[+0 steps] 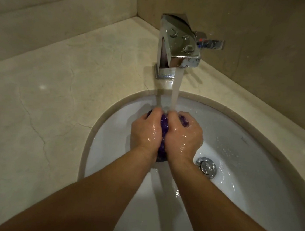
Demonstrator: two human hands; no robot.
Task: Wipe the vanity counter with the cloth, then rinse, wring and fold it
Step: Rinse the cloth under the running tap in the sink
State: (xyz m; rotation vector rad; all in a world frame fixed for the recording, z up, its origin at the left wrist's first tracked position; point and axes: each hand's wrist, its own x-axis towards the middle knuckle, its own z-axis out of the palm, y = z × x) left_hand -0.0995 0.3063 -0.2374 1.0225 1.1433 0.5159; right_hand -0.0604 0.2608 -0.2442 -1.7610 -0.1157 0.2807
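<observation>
Beige stone table (pixel 57 108) surrounds the sink (pixel 237 140) at centre frame, where left hand (pixel 146 131) and right hand (pixel 185 134) clamp the purple cloth (pixel 164 125) under running water, rinsing; wringing likely follows.

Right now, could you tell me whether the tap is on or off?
On: a stream runs from the tap onto both hands.

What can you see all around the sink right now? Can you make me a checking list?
Surface: beige stone counter, bare, cracked, wet near the tap.
Job's things: purple cloth bunched under the running water; chrome tap on.
Clutter: nothing seen.
Hands: left hand and right hand, both wet, squeeze the cloth together.
Cables: nothing seen.
Surroundings: white basin, drain plug, beige walls.
</observation>
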